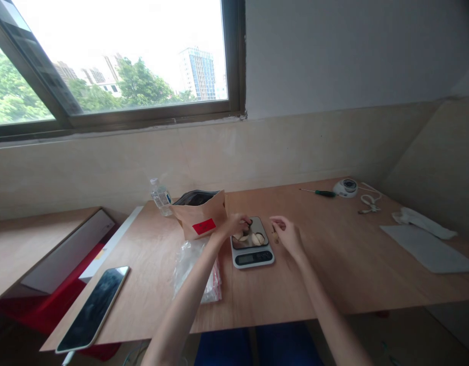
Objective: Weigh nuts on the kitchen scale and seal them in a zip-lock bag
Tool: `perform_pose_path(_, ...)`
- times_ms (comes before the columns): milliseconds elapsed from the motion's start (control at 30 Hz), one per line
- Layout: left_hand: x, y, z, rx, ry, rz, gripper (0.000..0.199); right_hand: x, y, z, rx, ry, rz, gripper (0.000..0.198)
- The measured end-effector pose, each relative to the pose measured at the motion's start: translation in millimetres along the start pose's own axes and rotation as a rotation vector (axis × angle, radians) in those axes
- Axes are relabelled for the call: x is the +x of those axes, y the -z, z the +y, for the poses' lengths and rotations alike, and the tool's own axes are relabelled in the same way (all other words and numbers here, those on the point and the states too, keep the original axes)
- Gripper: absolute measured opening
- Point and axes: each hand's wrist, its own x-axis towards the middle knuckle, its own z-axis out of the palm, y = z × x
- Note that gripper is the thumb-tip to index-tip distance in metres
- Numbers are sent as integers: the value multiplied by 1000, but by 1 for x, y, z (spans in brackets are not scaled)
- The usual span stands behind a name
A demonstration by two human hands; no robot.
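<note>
A white kitchen scale (254, 259) with a dark display lies on the wooden table. On its plate are several pale, dark-edged pieces (258, 239) that look like dried mushrooms. My left hand (238, 224) is over the plate's far left part, fingers curled in at a dark piece (250, 222); what they grip is partly hidden. Just right of the scale is my right hand (288, 236), its thumb and fingertips bent toward each other. A small tan piece (276, 238) shows below those fingertips, and I cannot tell whether it is held or lies on the table.
An open brown pouch (198, 216) with a red label stands left of the scale, before a plastic bottle (160, 197). Clear plastic bags (188, 264) lie under my left forearm. A phone (95, 307) is at left; a screwdriver (323, 193), dome camera (345, 188) and white sheet (428, 249) at right.
</note>
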Motion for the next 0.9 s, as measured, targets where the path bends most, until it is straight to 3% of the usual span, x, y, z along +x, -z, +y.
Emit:
perform_pose_path(167, -9, 7, 12, 1, -36, 178, 14, 31, -31, -5, 116, 26, -49, 25)
perform_pose_path(333, -49, 15, 37, -36, 16, 360, 16, 32, -49, -6, 144, 7, -91, 26)
perform_pose_path(500, -103, 9, 45, -219, 133, 537, 22, -3, -23, 2, 126, -29, 18, 35)
perform_pose_path(633, -130, -2, 37, -319, 317, 699, 24, -40, 0, 11, 181, -123, 220, 34)
perform_pose_path(767, -141, -11, 27, -154, 514, 779, 25, -53, 18, 1, 263, -200, 378, 31)
perform_pose_path(900, -150, -18, 15, 76, 664, 734, 25, -49, 28, -12, 242, -220, 424, 30)
